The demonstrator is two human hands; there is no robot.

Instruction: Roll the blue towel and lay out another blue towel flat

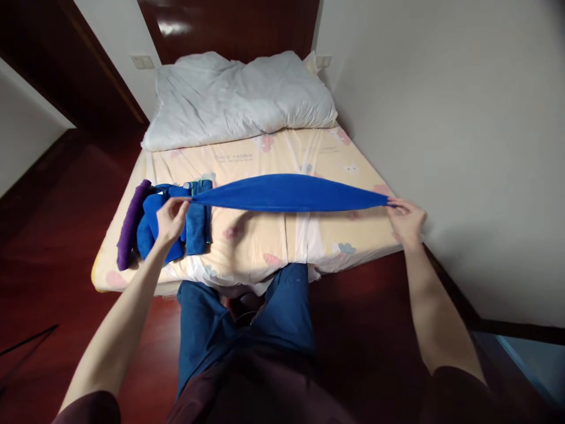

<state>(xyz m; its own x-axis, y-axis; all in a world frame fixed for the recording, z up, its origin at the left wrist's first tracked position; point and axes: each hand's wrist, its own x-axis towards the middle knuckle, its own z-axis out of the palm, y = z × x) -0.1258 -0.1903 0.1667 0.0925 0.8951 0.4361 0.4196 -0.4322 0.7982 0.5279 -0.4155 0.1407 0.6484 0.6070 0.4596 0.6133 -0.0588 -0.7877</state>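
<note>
A blue towel [289, 193] is stretched out sideways above the bed, seen nearly edge-on with its middle bulging. My left hand [172, 221] pinches its left corner, closed, in front of a group of rolled or folded cloths. My right hand [406, 221] pinches the opposite corner near the bed's right edge. Below and around my left hand lie a purple rolled towel [132, 227], some bright blue cloth [154, 212] and a darker blue folded towel [196, 228]. My left hand partly covers the bright blue pile.
The bed [265, 241] has a pale yellow printed sheet. A crumpled white quilt [242, 97] lies at its head, before the dark wooden headboard [233, 26]. A wall [463, 147] rises close on the right. Dark red floor [150, 335] surrounds my legs.
</note>
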